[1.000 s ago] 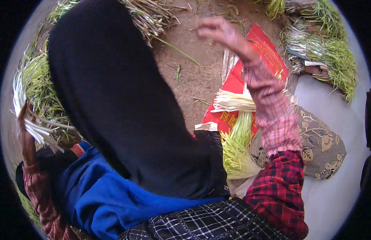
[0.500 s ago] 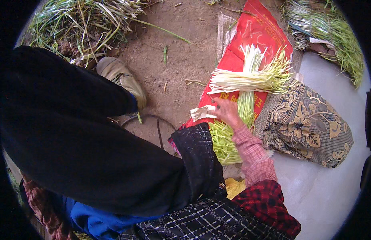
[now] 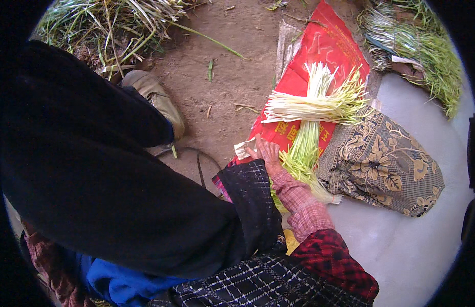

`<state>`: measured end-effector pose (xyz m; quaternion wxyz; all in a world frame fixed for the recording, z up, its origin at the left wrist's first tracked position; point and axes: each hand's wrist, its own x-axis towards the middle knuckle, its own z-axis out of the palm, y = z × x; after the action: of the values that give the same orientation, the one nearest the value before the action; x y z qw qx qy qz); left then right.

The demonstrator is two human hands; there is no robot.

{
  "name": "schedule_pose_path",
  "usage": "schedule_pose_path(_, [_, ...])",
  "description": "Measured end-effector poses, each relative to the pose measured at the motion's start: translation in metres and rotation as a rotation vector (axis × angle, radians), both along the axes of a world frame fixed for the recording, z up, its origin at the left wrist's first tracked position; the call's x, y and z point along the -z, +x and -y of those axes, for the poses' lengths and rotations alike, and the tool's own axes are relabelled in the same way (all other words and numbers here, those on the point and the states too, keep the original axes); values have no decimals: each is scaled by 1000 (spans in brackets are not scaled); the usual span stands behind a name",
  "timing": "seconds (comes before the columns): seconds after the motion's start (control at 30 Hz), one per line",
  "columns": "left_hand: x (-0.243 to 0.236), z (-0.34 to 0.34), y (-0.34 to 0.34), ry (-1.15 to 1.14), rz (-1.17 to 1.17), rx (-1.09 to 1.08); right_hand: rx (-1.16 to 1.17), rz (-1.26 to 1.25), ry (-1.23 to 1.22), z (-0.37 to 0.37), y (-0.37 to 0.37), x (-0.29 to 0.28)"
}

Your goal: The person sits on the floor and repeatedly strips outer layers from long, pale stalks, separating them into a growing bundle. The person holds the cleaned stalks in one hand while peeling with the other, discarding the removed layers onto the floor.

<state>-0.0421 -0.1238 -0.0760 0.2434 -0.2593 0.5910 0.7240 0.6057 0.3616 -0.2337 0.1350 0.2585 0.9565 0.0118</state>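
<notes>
Two bundles of green stalks (image 3: 311,110) lie crossed on a red sack (image 3: 327,43). Right hand (image 3: 268,153), flat and open, is pressed at sack's near edge w/ nothing gripped; stalks are best squared before lifting. Left hand unseen.

Right hand down flat at frame centre, left arm barely in view.

Right hand (image 3: 268,155) sits just above centre of frame, palm down, fingers (image 3: 259,148) spread a bit and pointing to upper left, not clenched. Wrist bent slightly; forearm in pink checked sleeve runs down-right toward lower centre, upper arm in red plaid at bottom edge. Big dark-clad leg fills left half, knee bent. Left arm: only a reddish sleeve at lower left edge, hand itself not visible.
</notes>
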Motion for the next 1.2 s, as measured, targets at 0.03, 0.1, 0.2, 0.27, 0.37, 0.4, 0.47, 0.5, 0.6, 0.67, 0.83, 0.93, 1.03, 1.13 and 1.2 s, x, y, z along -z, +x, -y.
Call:
schedule_pose_path(0.03, [-1,0,0,3,-4,2,69,91,-51,3,-10,-7])
schedule_pose_path(0.1, [-1,1,2,4,-7,-3,138,170,-115,3,-14,-10])
schedule_pose_path(0.2, [-2,-7,0,15,-10,10,8,-4,-78,-3,19,14])
schedule_pose_path(0.27, [-3,-11,0,19,-14,20,54,-135,-215,-11,14,14])
schedule_pose_path(0.37, [-2,-8,2,35,-20,14,289,-222,-483,-26,-23,-19])
schedule_pose_path(0.4, [-14,-5,3,24,-31,12,392,-243,-605,-28,-47,-36])
schedule_pose_path(0.47, [-21,-10,5,65,-46,21,569,-414,-819,-45,-65,-38])
schedule_pose_path(0.5, [-31,-9,10,84,-65,27,374,-422,-761,-58,-84,-44])
schedule_pose_path(0.6, [-28,-29,20,267,-65,107,680,-605,-1232,-89,-160,-97])
schedule_pose_path(0.67, [-29,-49,30,413,-44,207,380,-656,-971,-126,-214,-121])
schedule_pose_path(0.83, [-44,-108,55,279,-113,-26,-88,-732,-643,-178,-388,-252])
schedule_pose_path(0.93, [-51,-130,71,301,-123,-57,-296,-813,-601,-147,-471,-313])
schedule_pose_path(1.03, [-65,-129,78,256,-148,4,-464,-862,-776,-73,-546,-326])
schedule_pose_path(1.13, [-84,-121,86,246,-117,-123,-585,-871,-1104,26,-599,-317])
schedule_pose_path(1.2, [-76,-120,85,322,-141,-115,-606,-832,-1295,82,-618,-298])
